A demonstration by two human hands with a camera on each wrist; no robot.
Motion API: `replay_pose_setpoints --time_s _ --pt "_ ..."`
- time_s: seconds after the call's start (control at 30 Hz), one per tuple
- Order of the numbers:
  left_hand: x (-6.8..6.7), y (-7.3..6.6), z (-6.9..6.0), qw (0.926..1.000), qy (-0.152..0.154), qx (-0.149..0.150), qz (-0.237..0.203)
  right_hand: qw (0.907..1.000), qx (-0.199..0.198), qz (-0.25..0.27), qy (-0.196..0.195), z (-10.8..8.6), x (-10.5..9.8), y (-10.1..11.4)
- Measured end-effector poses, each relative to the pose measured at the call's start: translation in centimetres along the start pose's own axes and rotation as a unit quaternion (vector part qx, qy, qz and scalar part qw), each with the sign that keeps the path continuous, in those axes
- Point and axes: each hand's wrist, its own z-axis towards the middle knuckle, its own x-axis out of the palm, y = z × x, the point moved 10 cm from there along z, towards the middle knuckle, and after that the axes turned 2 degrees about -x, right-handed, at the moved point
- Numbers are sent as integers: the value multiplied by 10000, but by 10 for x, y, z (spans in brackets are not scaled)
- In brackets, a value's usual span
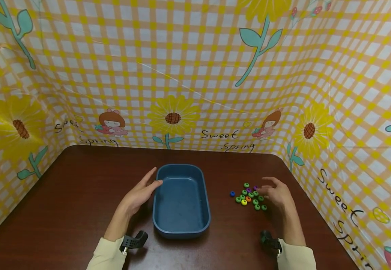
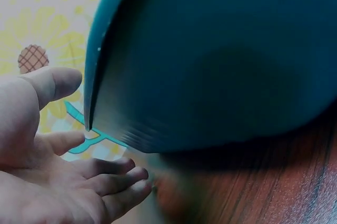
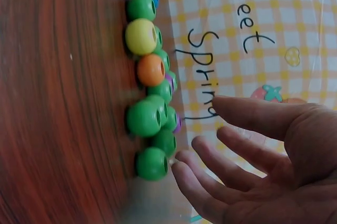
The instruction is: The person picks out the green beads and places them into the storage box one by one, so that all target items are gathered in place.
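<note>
A blue rectangular tray point(image 1: 182, 198) with rounded corners stands on the table in the head view. My left hand point(image 1: 140, 194) is at its left wall, thumb by the rim and fingers extended; in the left wrist view the hand point(image 2: 79, 166) has its fingers spread beside the tray wall point(image 2: 210, 66). To the right lies a loose group of beads, mostly green beads point(image 1: 255, 201), with an orange bead point(image 3: 151, 70), a yellow bead point(image 3: 141, 37), a blue bead point(image 1: 232, 194) and purple ones. My right hand point(image 1: 278, 195) hovers at the group's right side, fingers loosely bent and holding nothing.
The dark brown table point(image 1: 90, 187) reaches back to a checked cloth point(image 1: 195, 75) with flower prints, which hangs behind and at both sides. Black wrist devices point(image 1: 134, 239) sit on both wrists. A strip of bare table separates the tray from the beads.
</note>
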Motion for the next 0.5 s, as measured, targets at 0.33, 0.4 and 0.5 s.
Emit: replay_pose_setpoints --time_s 0.33,0.4,0.5 --pt "1 -2 1 9992 88 153 -347 9978 77 316 577 1 -2 -22" --pt "2 -3 2 9984 158 168 -507 9963 94 434 740 0 -2 -25" --pt "4 -2 3 9965 261 174 -778 9941 95 467 979 -2 -2 -29"
